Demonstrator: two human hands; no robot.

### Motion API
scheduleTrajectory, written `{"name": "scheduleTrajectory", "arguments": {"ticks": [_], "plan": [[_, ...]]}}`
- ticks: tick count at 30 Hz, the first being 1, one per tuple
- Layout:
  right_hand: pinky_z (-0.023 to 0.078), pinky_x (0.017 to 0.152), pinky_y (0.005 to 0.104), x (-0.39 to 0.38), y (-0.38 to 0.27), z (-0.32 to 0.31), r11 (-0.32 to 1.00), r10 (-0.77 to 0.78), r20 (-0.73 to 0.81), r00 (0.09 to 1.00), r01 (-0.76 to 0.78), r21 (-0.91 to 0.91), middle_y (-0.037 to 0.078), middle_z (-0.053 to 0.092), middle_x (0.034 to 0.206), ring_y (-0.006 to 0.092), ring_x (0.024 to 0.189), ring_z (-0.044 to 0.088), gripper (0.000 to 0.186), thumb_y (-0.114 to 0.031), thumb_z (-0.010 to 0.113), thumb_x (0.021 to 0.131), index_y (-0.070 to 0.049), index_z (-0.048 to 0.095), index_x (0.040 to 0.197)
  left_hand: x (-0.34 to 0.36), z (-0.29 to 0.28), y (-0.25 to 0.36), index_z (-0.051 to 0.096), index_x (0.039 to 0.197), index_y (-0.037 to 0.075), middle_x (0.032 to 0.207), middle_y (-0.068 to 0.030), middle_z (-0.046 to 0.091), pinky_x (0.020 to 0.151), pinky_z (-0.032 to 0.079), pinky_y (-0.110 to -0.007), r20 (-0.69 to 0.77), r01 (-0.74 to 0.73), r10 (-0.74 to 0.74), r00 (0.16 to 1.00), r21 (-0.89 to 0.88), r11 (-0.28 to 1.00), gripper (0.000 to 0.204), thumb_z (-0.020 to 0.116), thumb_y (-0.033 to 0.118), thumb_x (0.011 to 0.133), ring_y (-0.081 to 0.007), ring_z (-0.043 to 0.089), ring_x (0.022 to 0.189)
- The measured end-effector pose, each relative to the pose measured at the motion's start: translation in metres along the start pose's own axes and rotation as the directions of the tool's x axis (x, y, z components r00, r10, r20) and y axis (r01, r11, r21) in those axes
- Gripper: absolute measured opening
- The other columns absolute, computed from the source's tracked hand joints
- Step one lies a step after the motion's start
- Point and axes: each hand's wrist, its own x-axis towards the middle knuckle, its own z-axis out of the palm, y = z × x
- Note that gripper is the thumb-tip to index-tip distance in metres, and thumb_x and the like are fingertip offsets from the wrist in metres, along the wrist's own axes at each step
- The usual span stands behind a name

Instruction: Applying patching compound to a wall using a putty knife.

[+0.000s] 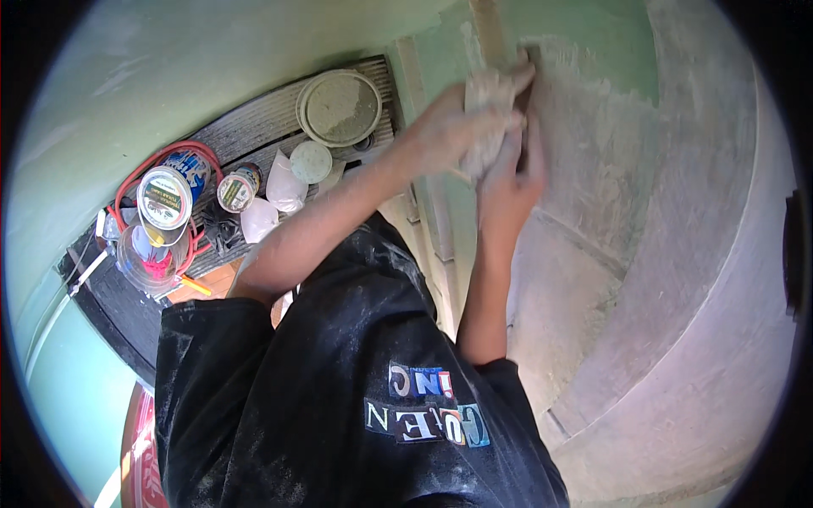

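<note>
Both hands meet in front of the wall, at the upper middle of the head view. My left hand (pixel 445 131) reaches in from the left, closed on a whitish, dusty flat piece (pixel 489 100) whose exact kind I cannot make out. From below, my right hand (pixel 514 182) grips the same piece at its lower right edge, thumb and fingers raised. A narrow dark brown strip (pixel 532 63) shows along its right side, between the fingers; whether it is part of the piece I cannot tell. The fingers are slightly blurred. Behind them is a patchy, grey-plastered wall (pixel 593 161) with green paint.
On a dark slatted surface (pixel 254 127) at the left stand a round tub of greyish paste (pixel 341 108), a white-lidded can (pixel 165 199), a smaller jar (pixel 238 191), white bags (pixel 286 182) and a coiled red hose (pixel 127 182). An orange-handled tool (pixel 196 285) lies near the front.
</note>
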Motion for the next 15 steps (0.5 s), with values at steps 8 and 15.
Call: {"name": "scheduleTrajectory", "arguments": {"ticks": [8,15], "plan": [[0.039,0.111,0.0395,-0.021,0.004,0.005,0.999,0.006,-0.061,0.998,-0.004,0.037,0.029,0.061,0.136,0.0334,0.130,0.057,0.040,-0.014,0.051,0.105,0.013,0.056,0.134,-0.006,-0.001,-0.008,0.045,0.149,-0.007,0.150,-0.0138,0.052,0.111,0.037,-0.029,-0.061,0.002,-0.012,0.998,-0.152,0.988,0.068,0.065,0.022,0.092,-0.0127,0.050,0.128],[0.036,0.114,0.0406,-0.022,0.004,0.027,0.994,-0.092,-0.142,0.986,0.100,0.052,0.029,0.059,0.138,0.0360,0.132,0.055,0.041,-0.013,0.053,0.104,0.014,0.054,0.135,-0.011,-0.006,-0.002,0.046,0.150,-0.005,0.149,-0.0129,0.053,0.110,0.038,-0.030,-0.004,0.041,-0.043,0.999,-0.217,0.975,0.063,0.061,0.021,0.094,-0.0135,0.052,0.127]]}}
